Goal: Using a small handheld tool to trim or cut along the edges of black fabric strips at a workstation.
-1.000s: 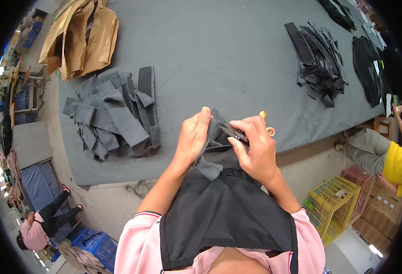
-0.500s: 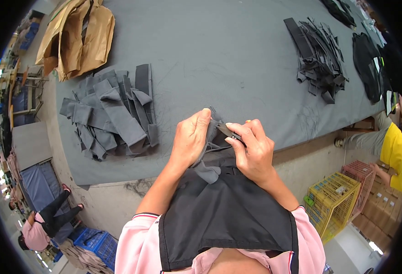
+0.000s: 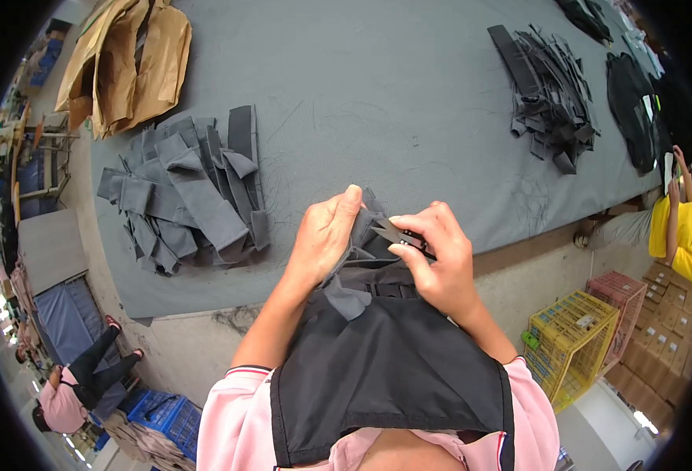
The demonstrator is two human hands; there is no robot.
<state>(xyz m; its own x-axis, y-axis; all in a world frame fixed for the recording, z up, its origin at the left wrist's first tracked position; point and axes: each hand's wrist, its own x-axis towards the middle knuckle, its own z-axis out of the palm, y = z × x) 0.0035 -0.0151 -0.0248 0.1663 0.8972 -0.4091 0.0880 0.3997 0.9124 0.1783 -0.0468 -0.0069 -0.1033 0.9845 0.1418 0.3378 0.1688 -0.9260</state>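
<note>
My left hand (image 3: 326, 239) pinches a dark grey fabric strip (image 3: 347, 298), whose loose end hangs down over my black apron (image 3: 385, 369). In my right hand (image 3: 440, 255) is a pair of small thread snips (image 3: 397, 234), blades pointing left at the strip's upper part. The blade tips are apart and lie close to the fabric; whether they touch it I cannot tell. Left of my hands lies a loose pile of grey fabric strips (image 3: 181, 196) on the grey table (image 3: 354, 102). Fine dark thread bits are scattered on the tabletop.
A second pile of strips (image 3: 550, 98) lies at the right, near dark garments (image 3: 631, 110). An open brown paper bag (image 3: 126, 71) stands far left. Yellow crate (image 3: 570, 345), red crate (image 3: 617, 306) and cartons (image 3: 660, 330) are at the right, where a person in yellow (image 3: 676, 235) works.
The snips' blades have spread apart beside the fabric, and the strip's loose end has shifted slightly left. At the right, the co-worker in yellow has raised their arms toward the table.
</note>
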